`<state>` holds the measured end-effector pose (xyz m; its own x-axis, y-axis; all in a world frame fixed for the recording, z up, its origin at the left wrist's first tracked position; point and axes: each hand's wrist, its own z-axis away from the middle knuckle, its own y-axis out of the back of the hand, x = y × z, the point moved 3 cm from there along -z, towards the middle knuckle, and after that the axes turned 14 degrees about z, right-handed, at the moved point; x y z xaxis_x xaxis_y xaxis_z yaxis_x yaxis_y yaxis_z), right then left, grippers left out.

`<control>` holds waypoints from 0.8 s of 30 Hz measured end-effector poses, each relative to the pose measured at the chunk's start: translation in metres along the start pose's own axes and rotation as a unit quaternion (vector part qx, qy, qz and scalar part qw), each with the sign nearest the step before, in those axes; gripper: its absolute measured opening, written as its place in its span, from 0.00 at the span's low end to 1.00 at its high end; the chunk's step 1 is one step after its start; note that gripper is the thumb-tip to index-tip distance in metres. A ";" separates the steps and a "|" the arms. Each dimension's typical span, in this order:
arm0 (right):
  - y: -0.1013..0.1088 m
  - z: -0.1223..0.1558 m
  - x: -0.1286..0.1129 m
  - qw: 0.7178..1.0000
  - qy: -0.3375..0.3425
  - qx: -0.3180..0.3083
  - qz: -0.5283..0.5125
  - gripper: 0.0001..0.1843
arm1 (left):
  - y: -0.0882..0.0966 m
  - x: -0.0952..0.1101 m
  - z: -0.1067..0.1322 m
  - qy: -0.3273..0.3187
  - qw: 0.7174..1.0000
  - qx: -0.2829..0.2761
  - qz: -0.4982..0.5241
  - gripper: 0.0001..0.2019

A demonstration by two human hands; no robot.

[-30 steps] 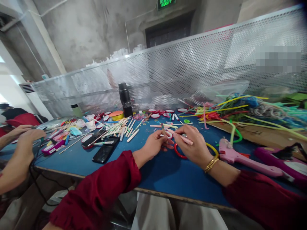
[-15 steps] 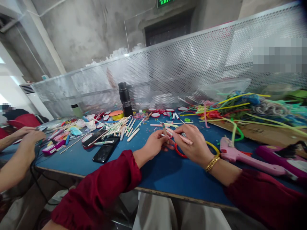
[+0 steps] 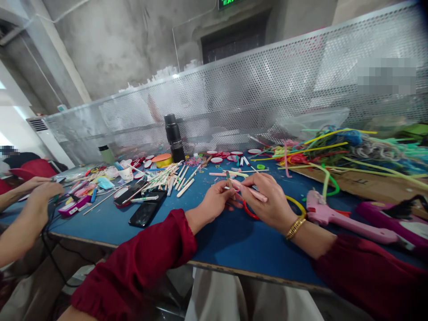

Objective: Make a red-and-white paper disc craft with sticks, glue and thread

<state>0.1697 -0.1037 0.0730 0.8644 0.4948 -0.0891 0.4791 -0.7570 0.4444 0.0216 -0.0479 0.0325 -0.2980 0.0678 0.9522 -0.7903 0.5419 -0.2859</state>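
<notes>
Above the blue table (image 3: pixel 214 249), my left hand (image 3: pixel 213 203) pinches a small flat craft stick (image 3: pixel 228 178) with a greenish-brown tip. My right hand (image 3: pixel 272 200) is closed around a pale pink marker (image 3: pixel 257 194), its front end close to the stick. Fingers cover the lower part of the stick, and the marker's tip is hard to make out. Behind my right hand, a red ring-shaped piece (image 3: pixel 249 213) and a yellow bent pipe cleaner (image 3: pixel 297 205) lie partly hidden. A pink glue gun (image 3: pixel 316 206) rests to the right of my wrist.
A phone (image 3: pixel 145 214), a pile of craft sticks (image 3: pixel 167 176) and a black bottle (image 3: pixel 174 140) stand or lie left of centre. Colourful pipe cleaners (image 3: pixel 334 147) lie on cardboard (image 3: pixel 361 183) at right. Another person's hands (image 3: pixel 43 196) work at far left. A perforated metal screen (image 3: pixel 234 102) rises behind.
</notes>
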 end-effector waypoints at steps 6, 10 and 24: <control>-0.001 0.000 -0.001 1.000 -0.010 -0.024 -0.001 0.08 | 0.000 -0.001 0.000 -0.002 1.000 -0.001 0.005 0.18; 0.000 -0.001 -0.001 1.000 -0.009 -0.027 -0.001 0.08 | 0.000 -0.002 0.000 -0.002 1.000 -0.006 -0.001 0.17; 0.001 -0.002 -0.002 1.000 0.002 -0.014 0.000 0.08 | 0.001 -0.001 -0.001 -0.003 1.000 0.005 0.004 0.15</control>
<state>0.1681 -0.1051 0.0755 0.8634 0.4972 -0.0851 0.4749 -0.7442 0.4697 0.0221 -0.0466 0.0314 -0.3081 0.0679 0.9489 -0.7929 0.5328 -0.2956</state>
